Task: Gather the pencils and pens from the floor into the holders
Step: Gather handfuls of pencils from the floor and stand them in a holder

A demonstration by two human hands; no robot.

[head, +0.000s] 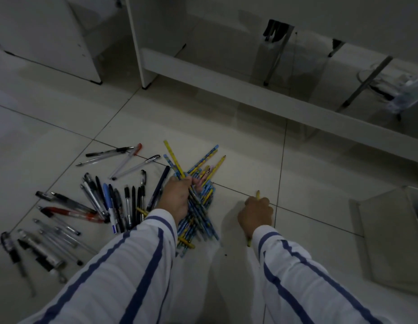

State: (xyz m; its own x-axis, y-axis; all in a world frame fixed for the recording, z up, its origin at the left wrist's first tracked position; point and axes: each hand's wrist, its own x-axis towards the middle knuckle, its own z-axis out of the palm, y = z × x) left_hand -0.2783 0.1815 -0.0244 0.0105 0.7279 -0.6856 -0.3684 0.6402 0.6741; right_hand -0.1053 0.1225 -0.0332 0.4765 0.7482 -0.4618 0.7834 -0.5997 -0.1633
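Arms forward — left hand (pixel 176 199) and right hand (pixel 256 212) both tightly curled.

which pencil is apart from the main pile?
The single yellow pencil that the right hand holds, over tile to the right. The other pencils all cross in the blue-and-yellow pencil pile that the left hand grips.

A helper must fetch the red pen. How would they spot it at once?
Find the left hand gripping the pencil bundle on the tiled floor. Left of it, dark pens fan out. The red pen lies crosswise at the fan's left side, the only one with a red barrel.
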